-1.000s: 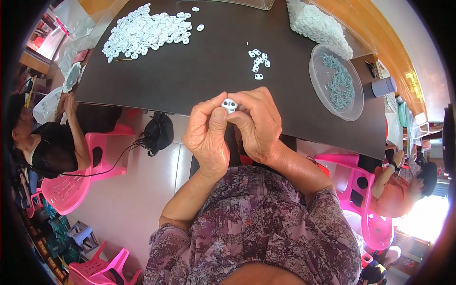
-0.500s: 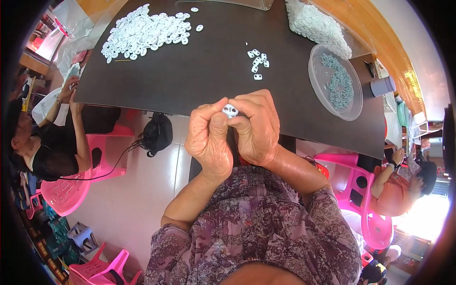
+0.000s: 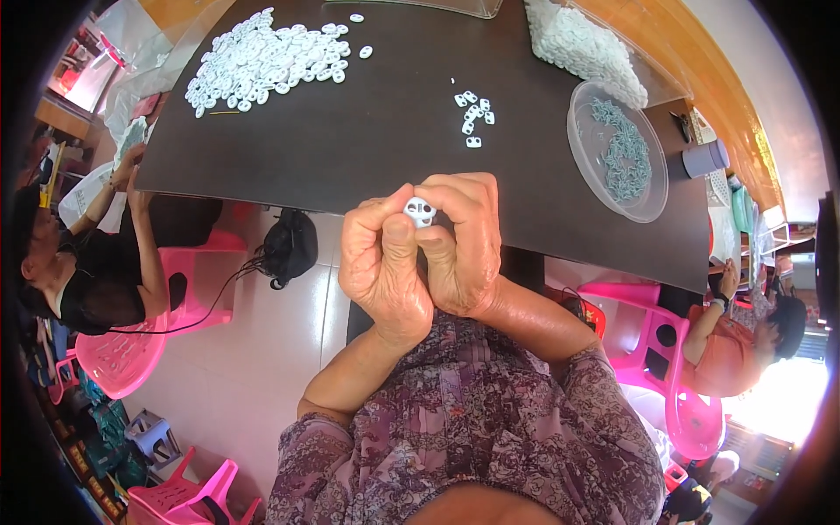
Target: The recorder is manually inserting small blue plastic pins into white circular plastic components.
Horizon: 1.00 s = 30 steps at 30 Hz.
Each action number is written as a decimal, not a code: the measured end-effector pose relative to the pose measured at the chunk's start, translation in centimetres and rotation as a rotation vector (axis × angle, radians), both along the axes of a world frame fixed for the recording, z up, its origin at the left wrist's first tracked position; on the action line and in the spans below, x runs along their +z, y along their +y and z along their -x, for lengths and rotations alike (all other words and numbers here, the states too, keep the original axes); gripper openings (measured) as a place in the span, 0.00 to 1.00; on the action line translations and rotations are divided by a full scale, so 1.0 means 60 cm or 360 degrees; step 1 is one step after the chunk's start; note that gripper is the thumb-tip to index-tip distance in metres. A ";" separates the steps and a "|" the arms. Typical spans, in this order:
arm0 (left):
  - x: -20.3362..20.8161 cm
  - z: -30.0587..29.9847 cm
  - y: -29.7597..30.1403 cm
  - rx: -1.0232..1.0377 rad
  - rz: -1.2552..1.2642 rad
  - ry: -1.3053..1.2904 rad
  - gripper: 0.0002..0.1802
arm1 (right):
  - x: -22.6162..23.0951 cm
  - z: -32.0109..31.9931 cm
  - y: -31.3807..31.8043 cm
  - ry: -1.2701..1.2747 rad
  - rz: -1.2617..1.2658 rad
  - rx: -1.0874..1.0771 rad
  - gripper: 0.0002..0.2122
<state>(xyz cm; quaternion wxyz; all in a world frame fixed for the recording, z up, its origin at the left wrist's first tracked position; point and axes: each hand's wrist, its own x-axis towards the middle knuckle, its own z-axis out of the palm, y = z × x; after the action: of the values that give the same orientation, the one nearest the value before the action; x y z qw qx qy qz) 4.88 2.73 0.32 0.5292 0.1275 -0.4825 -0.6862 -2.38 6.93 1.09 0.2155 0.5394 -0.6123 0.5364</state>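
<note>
A small white plastic piece with dark holes (image 3: 420,210) is pinched between both my hands, just off the table's near edge. My left hand (image 3: 382,262) grips it from the left with thumb and forefinger. From the other side, my right hand (image 3: 464,245) closes on it with thumb and curled fingers. Whether it is one part or two pressed together, I cannot tell. Beyond my hands, a small cluster of white two-holed pieces (image 3: 473,112) lies on the dark table (image 3: 376,131). A large heap of white oval pieces (image 3: 267,61) spreads at the far left.
A round clear tray (image 3: 581,166) of small grey-green parts stands at the right, beside a grey cup (image 3: 705,159). Behind it lies a bag of white pieces (image 3: 586,52). People sit at the left (image 3: 96,271) and right (image 3: 731,350) on pink chairs.
Both hands have shifted slightly left and down with the white piece. The piece has turned, showing more of its holed face and side.
</note>
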 end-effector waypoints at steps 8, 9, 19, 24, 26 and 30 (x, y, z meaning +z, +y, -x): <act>0.000 -0.003 0.001 0.0011 -0.0016 0.0011 0.11 | -0.001 -0.002 0.000 -0.0097 0.0023 0.0073 0.11; 0.001 -0.004 0.002 0.0015 -0.0017 0.0012 0.11 | 0.001 -0.003 0.000 -0.0081 0.0006 0.0057 0.11; -0.004 -0.010 0.001 0.0053 0.0077 -0.0008 0.10 | 0.001 -0.004 -0.002 -0.0046 0.0027 0.0087 0.11; -0.003 -0.003 -0.003 0.0121 0.0230 0.0015 0.10 | -0.001 0.003 -0.007 0.0008 0.0081 0.0089 0.09; -0.002 0.000 -0.004 0.0167 0.0306 -0.0001 0.09 | -0.003 0.005 -0.007 0.0019 0.0100 0.0093 0.09; -0.006 0.006 -0.001 0.0210 0.0336 -0.0020 0.09 | -0.002 0.007 -0.006 0.0025 0.0121 0.0095 0.08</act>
<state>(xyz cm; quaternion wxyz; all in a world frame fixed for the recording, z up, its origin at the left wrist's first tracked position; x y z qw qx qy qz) 4.50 2.66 -0.05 0.5807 0.1068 -0.5459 -0.5945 -2.78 6.55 0.98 0.2245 0.5530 -0.5735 0.5612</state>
